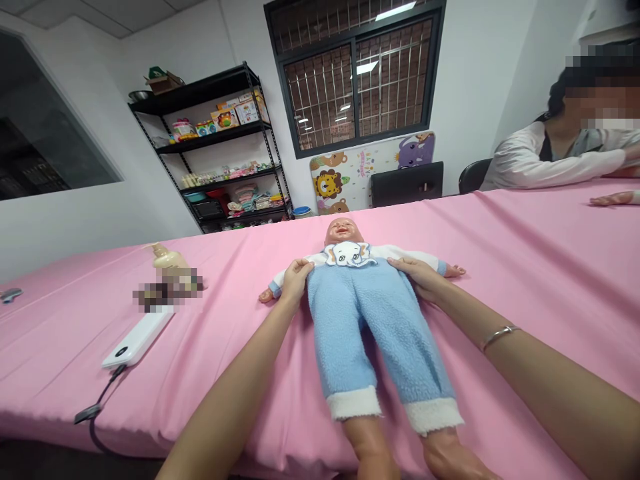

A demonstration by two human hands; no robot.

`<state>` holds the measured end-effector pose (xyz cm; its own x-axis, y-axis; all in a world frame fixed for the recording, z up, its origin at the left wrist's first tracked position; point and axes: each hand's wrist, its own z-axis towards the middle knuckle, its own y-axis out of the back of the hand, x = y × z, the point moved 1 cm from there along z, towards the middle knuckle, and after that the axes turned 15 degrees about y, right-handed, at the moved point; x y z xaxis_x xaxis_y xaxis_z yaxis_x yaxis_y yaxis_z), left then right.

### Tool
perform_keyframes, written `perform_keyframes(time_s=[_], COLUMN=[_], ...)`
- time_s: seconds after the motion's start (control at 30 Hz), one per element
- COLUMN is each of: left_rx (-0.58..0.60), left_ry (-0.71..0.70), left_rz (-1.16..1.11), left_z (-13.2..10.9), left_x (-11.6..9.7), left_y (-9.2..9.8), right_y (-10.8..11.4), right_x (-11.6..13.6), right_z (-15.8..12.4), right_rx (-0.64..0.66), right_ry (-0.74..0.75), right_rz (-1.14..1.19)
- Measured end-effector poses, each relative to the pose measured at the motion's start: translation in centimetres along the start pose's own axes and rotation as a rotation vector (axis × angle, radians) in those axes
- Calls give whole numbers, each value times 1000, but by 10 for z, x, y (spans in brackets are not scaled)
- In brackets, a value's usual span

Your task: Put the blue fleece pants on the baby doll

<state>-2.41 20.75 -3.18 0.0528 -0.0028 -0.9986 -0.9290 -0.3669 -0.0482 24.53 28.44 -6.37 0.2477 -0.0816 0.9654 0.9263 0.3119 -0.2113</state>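
Observation:
A baby doll lies on its back on the pink-covered table, its feet toward me and its arms spread. It wears blue fleece trousers with white cuffs, and a white top whose elephant-face bib shows at the chest. My left hand pinches the waist edge of the trousers on the left side. On the opposite side, my right hand grips the same waist edge between thumb and fingers. A bangle is on my right forearm.
A white power bank with a cable lies at the left, near a beige bottle and a blurred item. At the far right a person leans on the pink table. Behind stand a loaded black shelf and a black chair.

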Motion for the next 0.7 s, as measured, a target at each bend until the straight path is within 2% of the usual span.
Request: perform_keyframes(time_s=[0.3, 0.4, 0.57, 0.63, 0.7], left_rx=[10, -5, 34, 39, 35], left_ry=[18, -14, -65, -108, -127], left_rz=[-13, -9, -56, -18, 45], left_z=[1, 0, 2, 4, 7], left_x=[3, -1, -8, -7, -4], left_y=[0, 0, 4, 6, 8], right_y=[1, 0, 2, 3, 5], right_x=[-3, -1, 11, 13, 12], right_z=[1, 1, -1, -2, -3], right_rx=[-4, -19, -124, -121, -91], right_ry=[19, 20, 104, 121, 114], right_rz=[-13, -8, 116, 148, 83])
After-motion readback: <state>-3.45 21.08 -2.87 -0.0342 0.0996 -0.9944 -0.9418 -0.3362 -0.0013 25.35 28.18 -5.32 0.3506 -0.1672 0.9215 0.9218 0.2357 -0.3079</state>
